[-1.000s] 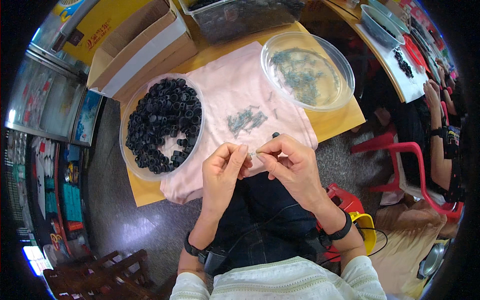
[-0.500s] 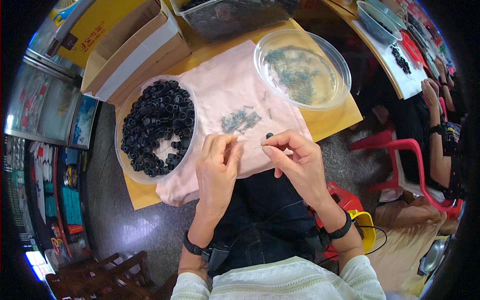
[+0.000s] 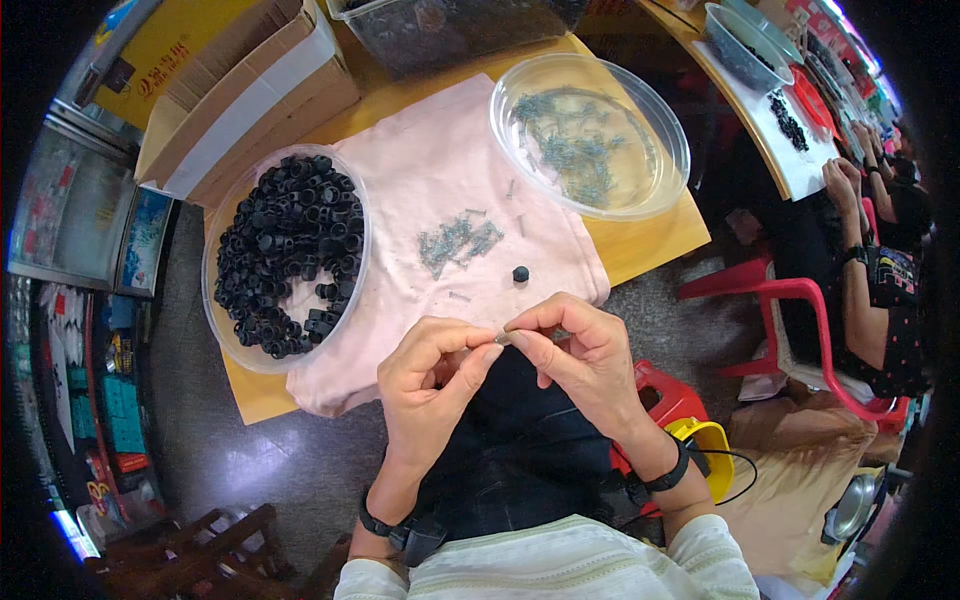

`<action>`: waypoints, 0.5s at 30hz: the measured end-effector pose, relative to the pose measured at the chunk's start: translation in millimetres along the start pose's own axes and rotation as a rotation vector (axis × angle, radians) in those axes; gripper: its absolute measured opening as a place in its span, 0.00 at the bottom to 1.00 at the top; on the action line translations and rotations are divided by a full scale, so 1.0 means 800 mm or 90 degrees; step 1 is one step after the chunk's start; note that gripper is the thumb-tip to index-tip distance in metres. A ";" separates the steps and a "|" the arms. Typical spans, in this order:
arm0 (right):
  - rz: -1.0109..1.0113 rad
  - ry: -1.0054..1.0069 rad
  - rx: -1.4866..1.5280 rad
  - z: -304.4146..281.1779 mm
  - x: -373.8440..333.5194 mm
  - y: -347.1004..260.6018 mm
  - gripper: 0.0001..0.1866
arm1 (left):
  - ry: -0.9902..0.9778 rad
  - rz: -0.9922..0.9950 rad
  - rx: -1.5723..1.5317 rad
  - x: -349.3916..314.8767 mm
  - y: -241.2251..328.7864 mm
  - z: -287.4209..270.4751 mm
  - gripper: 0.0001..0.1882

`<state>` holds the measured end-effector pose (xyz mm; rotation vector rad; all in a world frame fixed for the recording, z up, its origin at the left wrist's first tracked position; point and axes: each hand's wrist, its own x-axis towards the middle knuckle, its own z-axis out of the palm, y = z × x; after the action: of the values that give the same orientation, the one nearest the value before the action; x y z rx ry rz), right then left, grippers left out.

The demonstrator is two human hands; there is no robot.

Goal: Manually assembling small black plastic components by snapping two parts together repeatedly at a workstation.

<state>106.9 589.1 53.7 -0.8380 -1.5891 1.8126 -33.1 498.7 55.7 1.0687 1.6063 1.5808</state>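
While a small metal piece [image 3: 503,338] sits at your fingertips above your lap, just off the near edge of the pink cloth [image 3: 400,170], your left hand [image 3: 430,372] and right hand [image 3: 582,357] both pinch it, thumb against finger, from opposite sides. Work on this 1 piece looks under way rather than done. Just beyond, 1 black cap [image 3: 520,274] lies alone on the cloth, and a loose heap of thin metal bits [image 3: 458,243] lies farther to the left — plenty left, by the look of it. More bits fill part of the clear round tub [image 3: 640,195] at the far right; the tub on the left [image 3: 240,350] is well stocked with black caps [image 3: 290,220], bar 1 bare patch.

Your fingertips hide most of the held piece, so its shape is hard to make out — and the heaped bits blur together. Beyond the cloth, the cardboard box's [image 3: 260,110] contents can't be seen, and the clear bin [image 3: 450,40] is cut off at the top.
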 end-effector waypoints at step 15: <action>-0.276 -0.060 -0.582 -0.031 0.053 -0.025 0.07 | 0.039 -0.068 -0.071 0.003 -0.018 -0.002 0.03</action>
<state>99.5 639.9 67.5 -0.6805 -2.4653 0.7905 -36.9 500.8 41.7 0.8701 1.5691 1.6252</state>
